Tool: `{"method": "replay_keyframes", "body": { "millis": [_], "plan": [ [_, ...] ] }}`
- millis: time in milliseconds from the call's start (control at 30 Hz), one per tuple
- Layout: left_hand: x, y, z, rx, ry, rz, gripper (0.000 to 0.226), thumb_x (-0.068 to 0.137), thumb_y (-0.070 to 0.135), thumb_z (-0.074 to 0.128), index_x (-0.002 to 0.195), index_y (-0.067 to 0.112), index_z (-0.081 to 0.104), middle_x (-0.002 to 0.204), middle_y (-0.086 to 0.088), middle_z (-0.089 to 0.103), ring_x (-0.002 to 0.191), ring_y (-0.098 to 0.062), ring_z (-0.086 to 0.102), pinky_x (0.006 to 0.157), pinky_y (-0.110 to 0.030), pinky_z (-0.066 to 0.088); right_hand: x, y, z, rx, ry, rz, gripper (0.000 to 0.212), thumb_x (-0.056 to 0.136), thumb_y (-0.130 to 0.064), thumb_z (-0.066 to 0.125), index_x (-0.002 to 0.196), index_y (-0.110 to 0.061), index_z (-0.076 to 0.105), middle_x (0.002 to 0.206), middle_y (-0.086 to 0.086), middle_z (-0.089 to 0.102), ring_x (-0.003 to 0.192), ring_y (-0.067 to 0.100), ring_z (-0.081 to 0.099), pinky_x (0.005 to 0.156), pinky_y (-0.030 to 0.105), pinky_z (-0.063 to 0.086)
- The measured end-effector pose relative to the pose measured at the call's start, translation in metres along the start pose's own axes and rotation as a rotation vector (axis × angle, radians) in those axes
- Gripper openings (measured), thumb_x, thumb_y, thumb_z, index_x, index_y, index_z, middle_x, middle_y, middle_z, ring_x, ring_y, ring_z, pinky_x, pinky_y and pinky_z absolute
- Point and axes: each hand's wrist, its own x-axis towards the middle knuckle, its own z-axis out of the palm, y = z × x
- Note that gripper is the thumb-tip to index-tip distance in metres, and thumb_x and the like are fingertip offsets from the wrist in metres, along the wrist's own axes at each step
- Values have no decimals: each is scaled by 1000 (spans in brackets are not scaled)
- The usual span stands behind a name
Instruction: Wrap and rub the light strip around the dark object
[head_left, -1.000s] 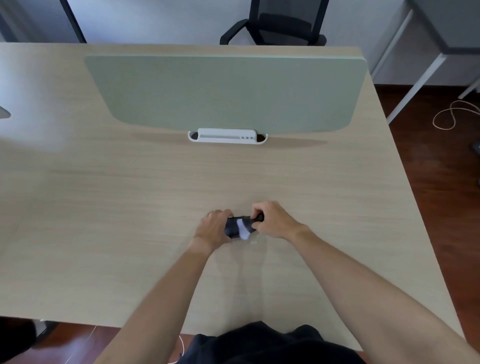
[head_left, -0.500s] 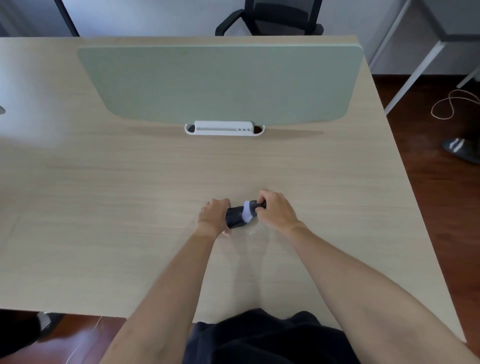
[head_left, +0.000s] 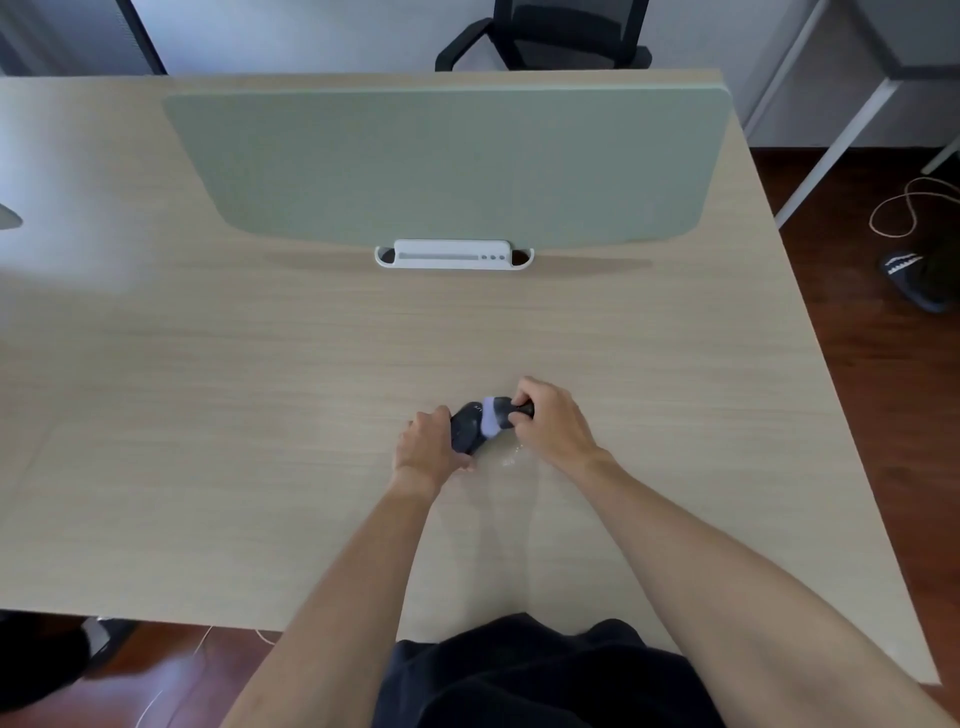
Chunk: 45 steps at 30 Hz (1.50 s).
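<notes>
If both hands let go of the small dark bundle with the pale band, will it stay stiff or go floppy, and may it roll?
The dark bundle looks like soft fabric, so probably floppy and light. The left hand and right hand grip its two ends; released, it may loosen. On the flat table it seems unlikely to roll far.
</notes>
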Motion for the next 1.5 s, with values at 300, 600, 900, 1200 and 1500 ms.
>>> {"method": "replay_keyframes", "body": {
  "millis": [300, 600, 900, 1200, 1500],
  "plan": [
    [-2, 3, -4, 7, -22, -5, 60, 62, 30, 89, 105, 6, 55, 102, -13, 62, 96, -33, 61, 72, -37, 50, 3, -6, 4, -199, 17, -80, 10, 82, 0, 54, 83, -10, 51, 87, 5, 60, 78, 29, 54, 65, 39, 43],
    [1, 1, -4, -50, -41, 0, 56, 58, 26, 89, 100, 6, 57, 97, -13, 64, 91, -34, 64, 70, -38, 53, -3, -5, 7, -86, -197, -166, 28, 80, -1, 65, 77, -23, 48, 80, -4, 56, 76, 23, 52, 66, 31, 37],
    [5, 3, -11, 57, -102, -6, 65, 58, 30, 90, 108, 10, 56, 106, -9, 59, 100, -30, 59, 67, -34, 47, 0, -4, -4, 51, 30, -76, 17, 78, -8, 61, 72, -17, 47, 67, -1, 53, 65, 23, 49, 57, 35, 36],
    [11, -3, -11, 101, -94, 82, 67, 61, 21, 88, 120, 13, 57, 110, -8, 64, 102, -30, 62, 80, -35, 49, 0, -6, 14, -139, 23, 21, 12, 89, -13, 56, 84, -19, 47, 83, 1, 63, 80, 29, 57, 75, 39, 41],
    [23, -6, -13, 17, -111, 128, 52, 59, 2, 78, 107, 16, 65, 101, -9, 68, 100, -32, 64, 76, -40, 57, 2, -25, 8, 81, -308, 5, 3, 85, -13, 63, 85, -11, 61, 83, 5, 63, 75, 23, 59, 66, 35, 51]
  ]
}}
